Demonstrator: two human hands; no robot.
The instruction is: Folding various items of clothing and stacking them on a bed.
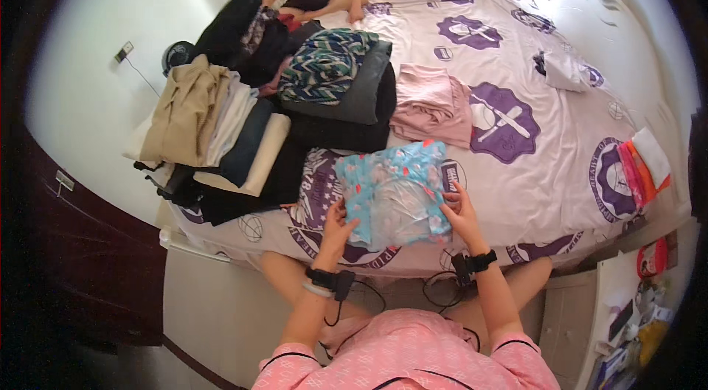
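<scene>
A light blue patterned garment (395, 196), folded into a rough rectangle with a paler, translucent-looking middle, lies at the near edge of the bed. My left hand (338, 227) is at its lower left corner, thumb on top and fingers along the side. At its right edge, my right hand (462, 213) touches it with fingers spread. Whether either hand pinches the cloth cannot be told. Just beyond lies a folded pink garment (428, 102). To the left is a stack with a green and blue zigzag cloth (332, 66) on top of grey and black clothes.
Another clothes pile, topped by a tan garment (188, 108), stands at the bed's left. White cloth (564, 72) and pink-orange folded cloth (641, 168) lie on the right. Two other people are at the bed's far end. A cluttered white table (608, 290) stands at the lower right.
</scene>
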